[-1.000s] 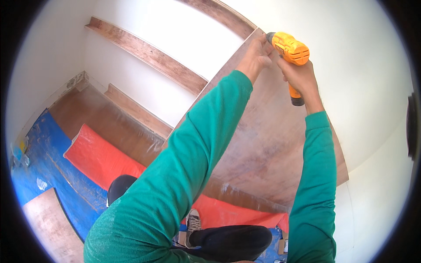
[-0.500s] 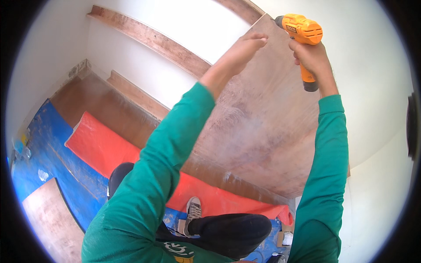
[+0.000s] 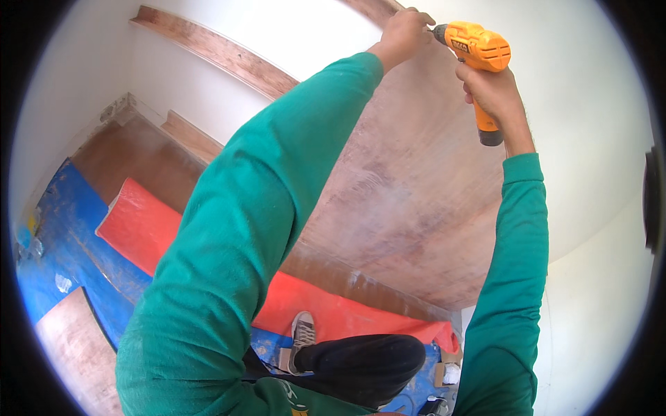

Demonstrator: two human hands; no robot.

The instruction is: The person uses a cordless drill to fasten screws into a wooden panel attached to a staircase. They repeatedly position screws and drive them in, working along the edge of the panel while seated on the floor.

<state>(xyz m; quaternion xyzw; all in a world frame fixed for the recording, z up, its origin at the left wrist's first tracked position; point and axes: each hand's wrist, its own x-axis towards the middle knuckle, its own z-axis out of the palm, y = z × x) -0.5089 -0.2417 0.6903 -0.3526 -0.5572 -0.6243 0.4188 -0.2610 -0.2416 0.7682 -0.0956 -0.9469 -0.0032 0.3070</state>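
In my right hand [image 3: 491, 90] is an orange cordless drill [image 3: 479, 47], its handle wrapped by my fingers. Its dark chuck points left, at the upper corner of a large brownish plywood panel [image 3: 388, 187]. My left hand [image 3: 404, 36] is closed over that corner, fingers curled at the panel's edge just beside the drill's tip. Whether a screw sits between my fingertips and the bit cannot be made out. The panel stands upright in front of me, its face smudged with pale dust.
Wooden battens [image 3: 215, 52] run along the white wall at the left. On the floor lie a red sheet [image 3: 333, 305], a blue tarp [image 3: 83, 236] and a loose board [image 3: 80, 340]. My shoe [image 3: 303, 329] rests by the red sheet. A white wall [image 3: 596, 208] stands at the right.
My left hand has moved up and right to the panel's corner, and its fingers have closed there. The drill and my right hand have stayed almost in place.
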